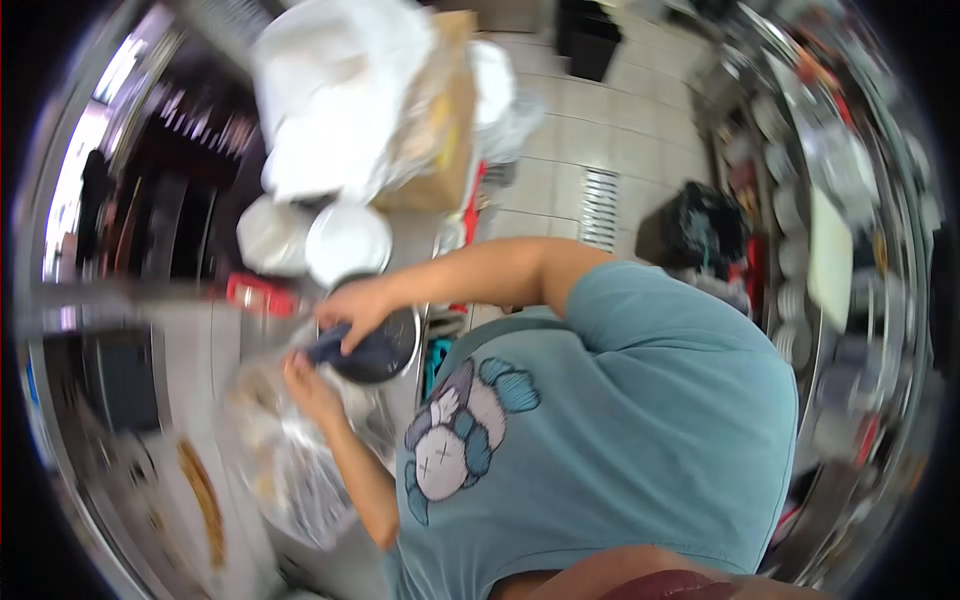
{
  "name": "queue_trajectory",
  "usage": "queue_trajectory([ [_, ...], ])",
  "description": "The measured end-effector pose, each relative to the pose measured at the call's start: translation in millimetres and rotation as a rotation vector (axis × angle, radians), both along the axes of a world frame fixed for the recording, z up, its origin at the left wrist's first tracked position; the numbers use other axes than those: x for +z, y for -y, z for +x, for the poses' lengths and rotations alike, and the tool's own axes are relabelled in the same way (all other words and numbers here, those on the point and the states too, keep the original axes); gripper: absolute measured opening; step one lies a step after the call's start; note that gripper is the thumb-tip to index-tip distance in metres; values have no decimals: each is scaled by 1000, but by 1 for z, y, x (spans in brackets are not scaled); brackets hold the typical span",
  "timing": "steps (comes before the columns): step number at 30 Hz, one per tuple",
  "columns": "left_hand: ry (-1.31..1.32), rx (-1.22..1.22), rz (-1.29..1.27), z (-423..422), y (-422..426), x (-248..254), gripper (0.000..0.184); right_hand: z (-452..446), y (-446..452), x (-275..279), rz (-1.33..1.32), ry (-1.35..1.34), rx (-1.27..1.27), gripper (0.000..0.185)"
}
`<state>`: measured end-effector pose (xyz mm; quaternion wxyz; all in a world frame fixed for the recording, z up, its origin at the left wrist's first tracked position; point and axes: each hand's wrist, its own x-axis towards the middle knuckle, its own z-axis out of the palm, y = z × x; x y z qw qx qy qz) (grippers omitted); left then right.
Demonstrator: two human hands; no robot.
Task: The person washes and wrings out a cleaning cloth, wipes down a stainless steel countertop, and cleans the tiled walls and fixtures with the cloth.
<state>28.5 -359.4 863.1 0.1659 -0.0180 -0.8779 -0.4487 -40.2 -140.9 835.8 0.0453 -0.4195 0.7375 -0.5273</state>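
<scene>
Blurred by motion, my right hand (355, 308) is closed on a dark blue-grey item (328, 346), whose exact kind I cannot make out. My left hand (314, 388) pinches the near end of the same item with its fingertips. Beneath and beside the hands sits a round black pan or bowl (378, 350) on the counter. A clear plastic bag (290, 470) with pale contents lies below my left hand. Above my right hand are a white round lid or container (348, 243) and another white container (272, 236).
A red item (260, 295) lies left of the hands. A large white bag (340, 95) and a cardboard box (455, 130) stand on the counter. Across the tiled floor are a lined black bin (705, 225), a floor drain (599, 208) and shelves with stacked dishes (790, 255).
</scene>
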Motion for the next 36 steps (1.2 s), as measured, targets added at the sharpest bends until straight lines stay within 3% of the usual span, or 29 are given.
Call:
queue_trajectory([
  [2, -87, -11, 50, 6, -6, 34, 33, 1, 8, -10, 57, -119, -104, 49],
  [3, -231, 42, -57, -3, 3, 31, 34, 5, 6, -4, 140, -84, -188, 43],
  [5, -108, 59, 294, -9, 6, 34, 39, 14, 2, 4, 245, -63, -285, 39],
  [8, -26, 77, 300, -19, 11, -1, 41, 13, 1, -3, 255, 141, -431, 43],
  [10, 185, -105, -108, -24, 9, -29, 37, 9, 6, -25, 311, 151, -441, 40],
  [11, 182, -113, -102, -26, 9, -43, 37, 8, 10, -35, 369, 155, -433, 38],
  [13, 416, -363, -157, -32, 0, -76, 35, 13, 13, -37, 545, 157, -409, 34],
  [16, 362, -529, -191, -31, -13, -121, 41, 30, 12, -31, 573, 172, -448, 29],
  [17, 354, -530, -177, -31, -18, -127, 41, 30, 15, -35, 700, 106, -357, 28],
  [18, 422, -542, -374, -32, -23, -129, 43, 31, 12, -31, 821, 41, -265, 27],
  [19, 490, -550, -580, -28, -30, -121, 45, 33, 9, -30, 824, 39, -268, 27],
  [21, 496, -602, -673, -26, -43, -116, 52, 40, 5, -26, 855, 36, -220, 28],
  [24, 702, -519, -936, -20, -53, -115, 56, 32, 11, -48, 758, 134, -190, 26],
  [28, 504, -463, -1033, -26, -37, -164, 51, 25, 13, -62, 789, 101, -119, 24],
  [30, 399, -636, -764, -42, -24, -166, 40, 29, 18, -64, 840, 40, -183, 29],
  [32, 442, -555, -482, -46, -21, -136, 28, 32, 15, -56, 736, 19, -211, 40],
  [33, 450, -515, -548, -47, -17, -116, 24, 36, 8, -50, 525, 21, -166, 50],
  [34, 430, -418, -442, -51, -18, -104, 20, 28, 13, -57, 540, 53, -106, 64],
  [36, 357, -254, -442, -43, -31, -45, 20, 30, 16, -59, 443, 82, -254, 95],
])
